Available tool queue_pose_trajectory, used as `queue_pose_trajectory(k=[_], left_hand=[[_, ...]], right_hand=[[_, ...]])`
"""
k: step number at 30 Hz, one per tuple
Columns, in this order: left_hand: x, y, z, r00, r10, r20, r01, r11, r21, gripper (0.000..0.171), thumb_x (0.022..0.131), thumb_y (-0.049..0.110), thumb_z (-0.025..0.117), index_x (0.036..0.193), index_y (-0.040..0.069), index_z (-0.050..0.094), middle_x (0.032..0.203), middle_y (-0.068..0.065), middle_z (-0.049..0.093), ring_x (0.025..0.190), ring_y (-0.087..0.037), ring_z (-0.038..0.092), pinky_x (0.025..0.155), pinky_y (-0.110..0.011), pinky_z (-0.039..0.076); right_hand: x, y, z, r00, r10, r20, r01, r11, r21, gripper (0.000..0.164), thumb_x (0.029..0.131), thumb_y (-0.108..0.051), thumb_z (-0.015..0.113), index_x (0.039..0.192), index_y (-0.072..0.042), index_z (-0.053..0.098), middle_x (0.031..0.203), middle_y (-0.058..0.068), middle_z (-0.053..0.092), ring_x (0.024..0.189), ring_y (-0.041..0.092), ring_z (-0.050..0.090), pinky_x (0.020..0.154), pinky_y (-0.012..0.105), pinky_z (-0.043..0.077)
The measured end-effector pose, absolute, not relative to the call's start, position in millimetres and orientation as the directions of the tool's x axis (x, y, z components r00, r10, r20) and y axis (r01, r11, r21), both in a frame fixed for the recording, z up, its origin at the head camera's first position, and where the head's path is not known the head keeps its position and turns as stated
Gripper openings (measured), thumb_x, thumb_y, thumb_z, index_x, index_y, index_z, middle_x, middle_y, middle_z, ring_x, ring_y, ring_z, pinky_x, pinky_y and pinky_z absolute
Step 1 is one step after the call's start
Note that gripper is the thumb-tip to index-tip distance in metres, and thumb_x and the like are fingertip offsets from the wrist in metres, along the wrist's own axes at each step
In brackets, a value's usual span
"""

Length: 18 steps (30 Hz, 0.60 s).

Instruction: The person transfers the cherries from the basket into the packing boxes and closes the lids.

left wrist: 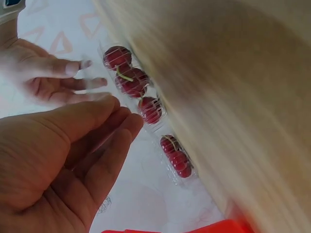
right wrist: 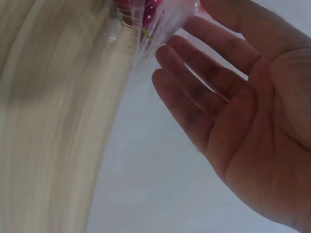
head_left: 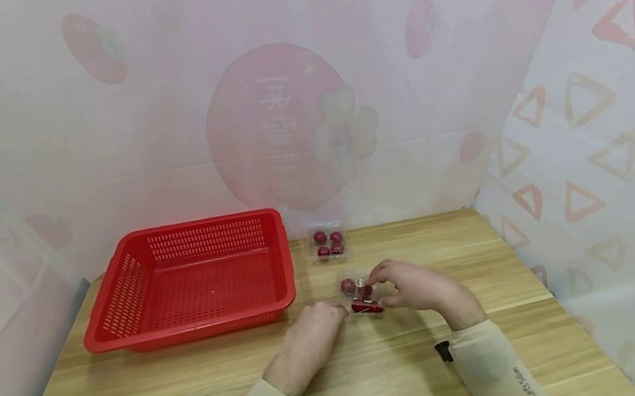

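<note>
A clear plastic clamshell box (head_left: pixel 347 275) holding dark red cherries (left wrist: pixel 132 81) sits on the table between the two hands. My left hand (head_left: pixel 313 334) is at the box's near left side. Its fingers (left wrist: pixel 104 167) are extended and close together, with the tips beside the box; whether they touch it cannot be seen. My right hand (head_left: pixel 422 287) is at the box's right side, fingers spread and slightly bent. In the right wrist view, the fingertips (right wrist: pixel 163 77) come close to the clear plastic. A second clear box (head_left: pixel 330 258) of cherries stands farther back.
A large red plastic basket (head_left: pixel 192 332) stands on the left of the wooden table (head_left: pixel 347 387). White printed sheeting (head_left: pixel 287 9) hangs along the back and both sides. A small black piece (head_left: pixel 444 351) shows at the right sleeve.
</note>
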<state>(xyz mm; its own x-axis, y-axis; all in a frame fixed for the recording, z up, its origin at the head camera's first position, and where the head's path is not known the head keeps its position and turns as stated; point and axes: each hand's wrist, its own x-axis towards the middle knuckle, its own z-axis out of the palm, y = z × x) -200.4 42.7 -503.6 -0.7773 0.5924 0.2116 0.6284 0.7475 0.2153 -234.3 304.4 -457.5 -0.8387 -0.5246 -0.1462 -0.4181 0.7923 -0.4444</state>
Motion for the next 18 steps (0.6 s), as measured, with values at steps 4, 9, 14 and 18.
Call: queue_pose_trajectory(k=[4, 9, 14, 18], left_hand=[[-202.2, 40.0, -501.4, -0.789, 0.567, 0.237, 0.614, 0.743, 0.267, 0.021, 0.104, 0.001, 0.083, 0.087, 0.014, 0.082, 0.085, -0.002, 0.079, 0.075, -0.020, 0.078, 0.058, -0.032, 0.059], [-204.3, 40.4, -502.5, -0.825, 0.499, 0.266, 0.564, 0.763, 0.317, 0.021, 0.107, 0.011, 0.085, 0.088, 0.013, 0.076, 0.086, -0.003, 0.076, 0.076, -0.023, 0.078, 0.063, -0.036, 0.061], [-202.8, 42.8, -504.7, -0.863, 0.440, 0.250, 0.506, 0.766, 0.398, 0.011, 0.111, 0.012, 0.080, 0.104, 0.006, 0.075, 0.093, -0.010, 0.079, 0.085, -0.030, 0.082, 0.072, -0.046, 0.069], [-205.8, 44.3, -506.5, -0.889, 0.409, 0.205, 0.456, 0.763, 0.458, 0.011, 0.115, 0.008, 0.070, 0.115, -0.002, 0.075, 0.097, -0.014, 0.079, 0.089, -0.032, 0.083, 0.075, -0.048, 0.072]], right_hand=[[-235.5, 303.2, -461.2, -0.823, -0.548, -0.150, -0.448, 0.788, -0.421, 0.039, 0.108, -0.011, 0.081, 0.145, 0.002, 0.078, 0.157, 0.025, 0.070, 0.146, 0.047, 0.069, 0.129, 0.064, 0.056], [-237.3, 303.8, -463.8, -0.800, -0.584, -0.140, -0.500, 0.777, -0.383, 0.037, 0.108, -0.011, 0.080, 0.142, 0.004, 0.080, 0.157, 0.025, 0.070, 0.143, 0.046, 0.071, 0.127, 0.062, 0.058], [-237.6, 304.4, -465.0, -0.787, -0.602, -0.134, -0.526, 0.768, -0.366, 0.035, 0.109, -0.012, 0.079, 0.141, 0.003, 0.081, 0.156, 0.025, 0.071, 0.143, 0.046, 0.071, 0.126, 0.061, 0.059], [-237.8, 304.6, -465.8, -0.784, -0.607, -0.129, -0.531, 0.764, -0.367, 0.034, 0.110, -0.011, 0.078, 0.141, 0.003, 0.081, 0.156, 0.026, 0.071, 0.142, 0.046, 0.072, 0.126, 0.061, 0.059]])
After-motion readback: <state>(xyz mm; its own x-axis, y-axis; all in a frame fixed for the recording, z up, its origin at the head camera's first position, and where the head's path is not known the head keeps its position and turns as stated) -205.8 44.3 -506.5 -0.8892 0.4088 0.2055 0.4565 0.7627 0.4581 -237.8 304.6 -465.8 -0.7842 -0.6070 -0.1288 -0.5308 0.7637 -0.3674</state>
